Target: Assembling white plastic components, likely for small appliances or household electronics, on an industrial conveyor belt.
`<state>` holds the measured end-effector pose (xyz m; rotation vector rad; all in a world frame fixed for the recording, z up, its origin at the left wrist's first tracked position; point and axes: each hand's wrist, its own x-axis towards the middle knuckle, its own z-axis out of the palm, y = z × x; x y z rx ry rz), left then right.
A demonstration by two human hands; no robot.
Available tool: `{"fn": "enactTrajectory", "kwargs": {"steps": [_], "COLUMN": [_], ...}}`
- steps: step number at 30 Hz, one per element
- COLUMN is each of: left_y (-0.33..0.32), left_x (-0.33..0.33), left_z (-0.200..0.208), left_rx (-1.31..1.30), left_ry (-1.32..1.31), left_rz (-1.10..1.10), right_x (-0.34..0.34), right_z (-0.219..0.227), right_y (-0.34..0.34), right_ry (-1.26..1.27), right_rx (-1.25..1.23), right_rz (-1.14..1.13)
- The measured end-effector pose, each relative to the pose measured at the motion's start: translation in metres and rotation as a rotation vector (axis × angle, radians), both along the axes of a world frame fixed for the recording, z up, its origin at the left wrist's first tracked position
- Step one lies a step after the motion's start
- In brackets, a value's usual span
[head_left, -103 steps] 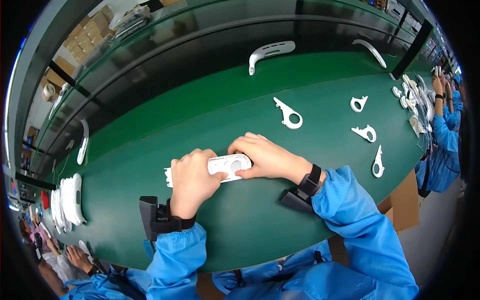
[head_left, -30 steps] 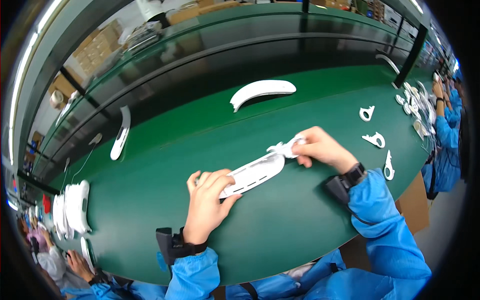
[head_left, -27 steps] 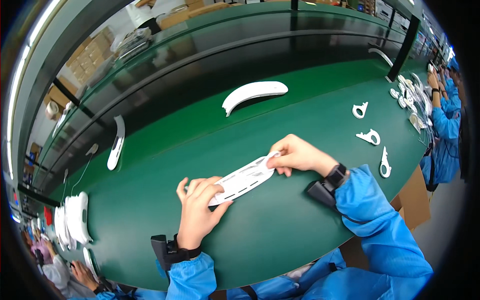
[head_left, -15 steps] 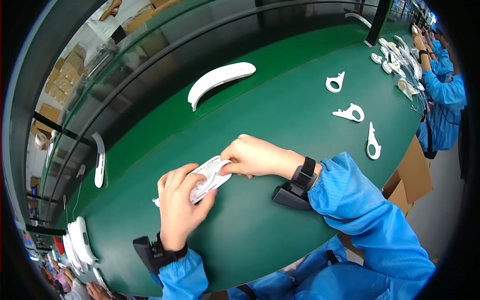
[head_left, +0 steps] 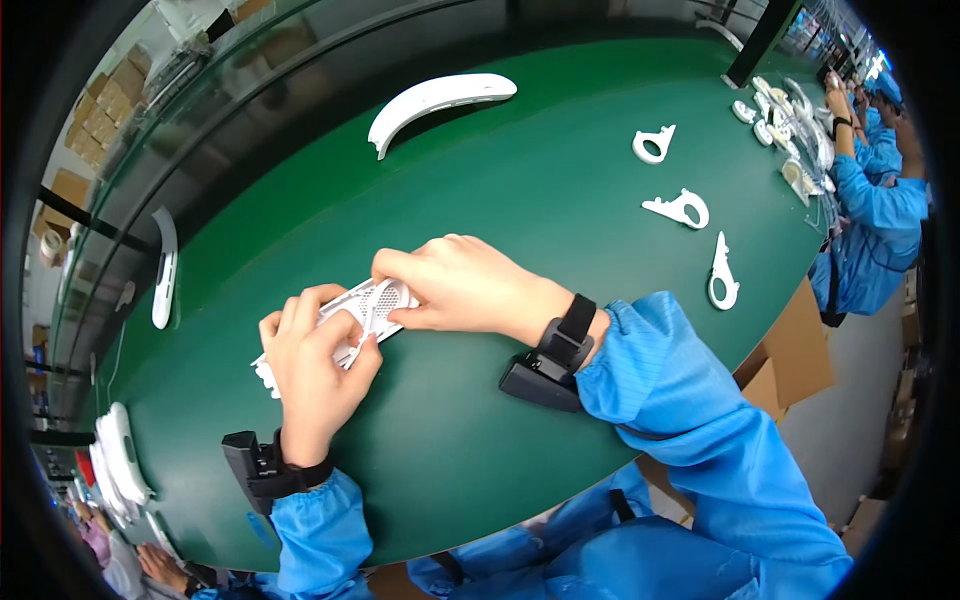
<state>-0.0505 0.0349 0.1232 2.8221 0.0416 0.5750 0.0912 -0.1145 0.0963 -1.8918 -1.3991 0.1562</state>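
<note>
A long white plastic housing (head_left: 346, 304) with a perforated grille is between my hands, just above or on the green table. Over its grille lies a white ring-ended part (head_left: 371, 312), partly hidden by fingers. My left hand (head_left: 318, 362) is closed round the housing's near-left end, thumb and fingers at its edges. My right hand (head_left: 462, 284) pinches the far-right end, thumb at the near side and fingers on top. Three loose white ring-ended parts, one of them this nearest part (head_left: 722, 283), lie to the right.
A curved white shell (head_left: 440, 98) lies at the back and a white strip (head_left: 165, 270) at the left. Several white shells (head_left: 120, 450) stand at lower left. White parts with cables (head_left: 795, 125) are heaped at far right, near co-workers in blue sleeves. A cardboard box (head_left: 790, 350) adjoins the right edge.
Both hands and the housing have shifted left in the picture, partly as the view moved. My right thumb and fingers have spread round the housing's end, baring more of the grille and ring-ended part.
</note>
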Motion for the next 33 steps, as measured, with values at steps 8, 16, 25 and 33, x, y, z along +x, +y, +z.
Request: {"fn": "enactTrajectory", "kwargs": {"steps": [8, 16, 25, 33], "left_y": [-0.008, -0.009, 0.001, 0.007], "left_x": [-0.002, -0.002, 0.002, 0.007], "left_z": [0.002, 0.01, 0.019, 0.019], "left_rx": [0.032, -0.179, -0.14, -0.059], "left_ry": [0.013, 0.152, 0.243, 0.282], "left_rz": [0.015, 0.249, 0.197, 0.102], "right_x": [0.0, 0.015, 0.019, 0.022], "right_z": [0.011, 0.016, 0.005, 0.003], "right_y": [0.004, 0.008, 0.024, 0.03], "right_ry": [-0.203, -0.13, 0.067, -0.041], "right_rx": [-0.078, -0.17, -0.196, -0.191], "right_rz": [0.05, 0.021, 0.045, 0.044]}}
